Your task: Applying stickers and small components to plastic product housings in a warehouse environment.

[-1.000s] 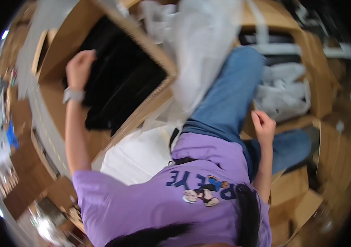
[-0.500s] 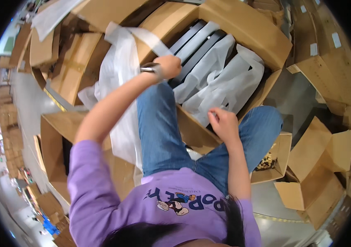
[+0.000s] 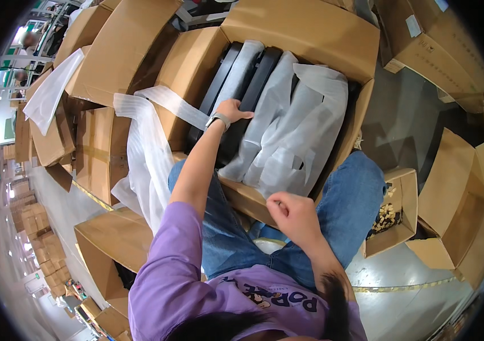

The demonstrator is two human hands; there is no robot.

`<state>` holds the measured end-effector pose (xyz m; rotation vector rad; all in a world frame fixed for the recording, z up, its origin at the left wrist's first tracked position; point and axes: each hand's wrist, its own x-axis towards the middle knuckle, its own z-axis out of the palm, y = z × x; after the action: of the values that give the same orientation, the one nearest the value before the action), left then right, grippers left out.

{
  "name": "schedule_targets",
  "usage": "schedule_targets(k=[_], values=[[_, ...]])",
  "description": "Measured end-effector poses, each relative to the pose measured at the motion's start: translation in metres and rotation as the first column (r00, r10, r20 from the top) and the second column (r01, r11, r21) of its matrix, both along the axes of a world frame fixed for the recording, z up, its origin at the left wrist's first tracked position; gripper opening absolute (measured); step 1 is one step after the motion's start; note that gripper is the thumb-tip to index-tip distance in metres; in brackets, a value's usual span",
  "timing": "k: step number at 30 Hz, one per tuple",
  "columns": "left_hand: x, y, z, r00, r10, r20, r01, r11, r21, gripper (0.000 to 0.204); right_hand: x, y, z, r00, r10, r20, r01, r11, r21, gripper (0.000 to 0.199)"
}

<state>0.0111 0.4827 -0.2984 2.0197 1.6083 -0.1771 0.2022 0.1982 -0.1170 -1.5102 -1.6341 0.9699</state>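
A large open cardboard box [image 3: 301, 25] stands in front of my knees, holding several flat black slab-like pieces [image 3: 262, 79], some wrapped in white foam sheet [image 3: 310, 125]. My left hand [image 3: 231, 111], with a watch on the wrist, reaches in over the left-hand pieces. Its thumb is spread out across a black piece, and its other fingers lie on the wrapped one beside it, partly hidden. My right hand [image 3: 294, 215] is closed at the near edge of the box, by the lower end of the foam. Whatever is in its fingers, if anything, is hidden.
Loose white foam sheet [image 3: 145, 136] hangs over the left side of the box. At right, a small carton [image 3: 392, 238] holds small tan and black pieces, next to an open carton [image 3: 452, 187]. More cartons [image 3: 97, 153] stand at left.
My left hand has moved from the foam strip at the box's left edge onto the pieces, and its thumb has spread. My right hand stays closed near the box's front edge. The view has shifted.
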Motion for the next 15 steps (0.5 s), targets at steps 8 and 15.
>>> schedule_targets(k=[8,15], values=[[0.008,-0.021,0.12,0.876,-0.073,0.476,0.036,0.996,0.085,0.053,0.013,0.003,0.002,0.307,-0.56,-0.77,-0.032,0.802,-0.596,0.01],[0.0,-0.117,0.278,0.795,-0.337,0.504,0.154,0.916,0.369,0.04,0.018,-0.024,0.044,-0.074,-0.449,-0.89,0.021,0.892,-0.452,0.026]])
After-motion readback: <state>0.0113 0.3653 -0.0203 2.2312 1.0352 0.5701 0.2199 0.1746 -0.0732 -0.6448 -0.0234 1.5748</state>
